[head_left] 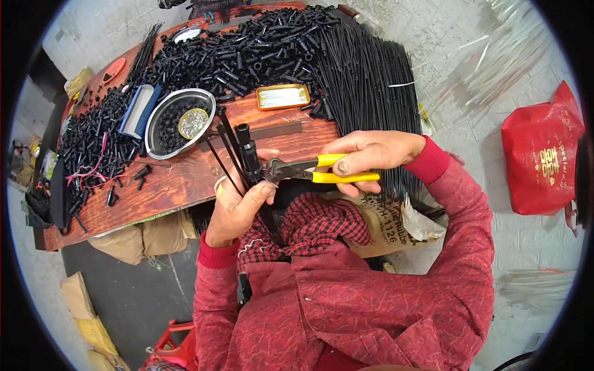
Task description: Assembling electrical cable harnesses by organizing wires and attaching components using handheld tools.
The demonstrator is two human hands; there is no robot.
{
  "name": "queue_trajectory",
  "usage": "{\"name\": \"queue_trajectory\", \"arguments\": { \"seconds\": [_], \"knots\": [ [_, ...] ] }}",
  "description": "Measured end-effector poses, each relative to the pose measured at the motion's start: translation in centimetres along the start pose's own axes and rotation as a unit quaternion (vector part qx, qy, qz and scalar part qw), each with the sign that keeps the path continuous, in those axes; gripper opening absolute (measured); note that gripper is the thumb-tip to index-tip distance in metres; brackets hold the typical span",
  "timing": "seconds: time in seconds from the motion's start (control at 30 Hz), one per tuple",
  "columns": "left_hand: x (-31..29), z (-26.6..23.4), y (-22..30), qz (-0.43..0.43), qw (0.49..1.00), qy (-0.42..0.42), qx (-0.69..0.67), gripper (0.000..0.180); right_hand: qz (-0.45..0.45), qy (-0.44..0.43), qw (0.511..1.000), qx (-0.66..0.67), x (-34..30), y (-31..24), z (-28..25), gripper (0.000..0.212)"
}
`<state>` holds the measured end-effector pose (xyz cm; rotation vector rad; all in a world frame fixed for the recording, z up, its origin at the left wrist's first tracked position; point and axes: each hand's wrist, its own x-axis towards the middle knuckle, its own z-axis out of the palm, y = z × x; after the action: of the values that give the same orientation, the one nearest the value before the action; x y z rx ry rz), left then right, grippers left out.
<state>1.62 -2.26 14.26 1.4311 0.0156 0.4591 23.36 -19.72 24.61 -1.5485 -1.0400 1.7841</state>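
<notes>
1. Here's our landmark: the round silver metal bowl (pixel 149 136), on the reddish-brown wooden table (pixel 151 198), with small black pieces inside and a round yellow-rimmed tin (pixel 181 130) of shiny bits among them.
2. Right of the bowl and nearer the body, the left hand (pixel 238 204) grips a stepped black tube (pixel 250 154), fingers closed round it, thumb toward the tool; long thin black rods (pixel 228 141) stand slanted in the same hand.
3. Farther right of the bowl, the right hand (pixel 374 154) is wrapped around the steel pliers with bright yellow handles (pixel 331 177), and those handles stand slightly apart.
4. The dark jaws point left, right up beside the tube and the left thumb; I can't tell whether they bite on anything.
5. Just left of the bowl lies a blue-edged rectangular tray (pixel 140 110); to its right, beyond a gap, sits a shallow yellow-rimmed rectangular tin (pixel 283 97).
6. Behind the bowl, what a heap of short black tubular parts (pixel 247 55)! Far to the right of it, a dense spread of long black rods (pixel 374 93) covers the table's end.
7. Well right of the bowl, off the table, there's a glossy red bag (pixel 539 148).
</notes>
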Motion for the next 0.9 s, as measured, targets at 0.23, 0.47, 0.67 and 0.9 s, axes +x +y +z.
{"name": "queue_trajectory", "arguments": {
  "seconds": [0.23, 0.47, 0.67, 0.9],
  "knots": [
    [0.0, -0.2, -0.7, -0.006, 0.998, 0.023, -0.058, 0.046, -0.018, -0.002, 0.992, -0.124, 0.2, -1.4, 0.3, 0.031],
    [0.2, 0.6, -0.3, -0.002, 0.996, 0.025, -0.088, 0.036, -0.112, -0.02, 0.986, -0.12, 0.7, -0.8, 0.0, 0.032],
    [0.1, 0.2, -0.7, -0.004, 0.994, 0.031, -0.101, 0.039, -0.06, -0.03, 0.984, -0.163, 0.8, -0.9, -0.3, 0.035],
    [0.2, -0.3, -0.6, 0.003, 0.994, 0.025, -0.104, 0.039, -0.064, -0.033, 0.992, -0.106, 0.8, -1.4, 0.7, 0.044]
  ]
}}
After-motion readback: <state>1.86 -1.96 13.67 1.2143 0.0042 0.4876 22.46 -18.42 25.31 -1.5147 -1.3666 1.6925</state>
